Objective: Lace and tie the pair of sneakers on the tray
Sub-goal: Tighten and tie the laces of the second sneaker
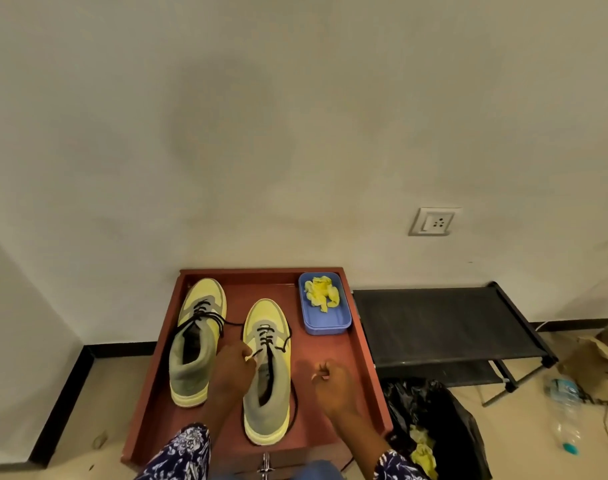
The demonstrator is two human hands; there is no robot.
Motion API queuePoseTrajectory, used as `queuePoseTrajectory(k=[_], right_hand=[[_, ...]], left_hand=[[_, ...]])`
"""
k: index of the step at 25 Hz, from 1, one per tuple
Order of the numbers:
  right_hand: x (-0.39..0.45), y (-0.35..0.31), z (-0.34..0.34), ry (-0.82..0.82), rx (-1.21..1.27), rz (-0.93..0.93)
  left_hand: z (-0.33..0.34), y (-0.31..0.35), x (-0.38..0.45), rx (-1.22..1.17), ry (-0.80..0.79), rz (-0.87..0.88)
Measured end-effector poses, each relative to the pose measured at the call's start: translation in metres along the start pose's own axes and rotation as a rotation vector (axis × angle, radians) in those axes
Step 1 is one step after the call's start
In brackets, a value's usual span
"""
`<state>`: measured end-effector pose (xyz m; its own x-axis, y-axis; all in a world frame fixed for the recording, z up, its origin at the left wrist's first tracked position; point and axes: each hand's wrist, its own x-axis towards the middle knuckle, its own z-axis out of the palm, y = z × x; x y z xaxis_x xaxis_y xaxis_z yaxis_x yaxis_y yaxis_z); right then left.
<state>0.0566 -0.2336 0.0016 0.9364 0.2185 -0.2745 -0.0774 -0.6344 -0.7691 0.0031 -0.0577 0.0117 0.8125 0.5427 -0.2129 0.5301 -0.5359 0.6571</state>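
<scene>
Sneakers [226, 355] on red tray [333, 410] by wall; left hand [231, 370] pinches lace [271, 355], right hand [330, 382] curled, empty

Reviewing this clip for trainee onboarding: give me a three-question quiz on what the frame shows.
1. True or false: both sneakers sit on the tray.
2. What lies in the blue box? A) yellow crumpled material B) spare laces C) nothing
3. Which sneaker is the left hand at?

Key:
1. True: left sneaker and right sneaker both stand on it, toes toward the wall.
2. A.
3. The right sneaker, at its lace; the right hand is curled beside it, over the tray.
</scene>
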Motion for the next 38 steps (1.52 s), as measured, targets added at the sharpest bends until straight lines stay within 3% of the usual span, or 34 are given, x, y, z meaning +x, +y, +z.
queuePoseTrajectory(k=[6, 12, 16, 22, 31, 38], right_hand=[[0.028, -0.025, 0.031, -0.259, -0.334, -0.165], [0.051, -0.040, 0.049, -0.393, -0.477, -0.208], [0.056, -0.047, 0.043, -0.376, -0.596, -0.214], [0.045, -0.060, 0.032, -0.216, -0.782, -0.235], [0.043, -0.077, 0.003, -0.247, -0.531, -0.353], [0.042, -0.081, -0.003, -0.257, -0.421, -0.327]], left_hand=[[0.010, -0.003, 0.008, 0.050, -0.095, -0.025], [0.013, -0.007, 0.015, 0.128, -0.133, 0.016], [0.014, -0.012, 0.023, 0.170, -0.111, 0.042], [0.018, -0.006, 0.025, 0.147, -0.054, 0.021], [0.019, -0.002, 0.020, 0.130, -0.076, 0.032], [0.014, 0.008, 0.032, -0.016, -0.167, -0.241]])
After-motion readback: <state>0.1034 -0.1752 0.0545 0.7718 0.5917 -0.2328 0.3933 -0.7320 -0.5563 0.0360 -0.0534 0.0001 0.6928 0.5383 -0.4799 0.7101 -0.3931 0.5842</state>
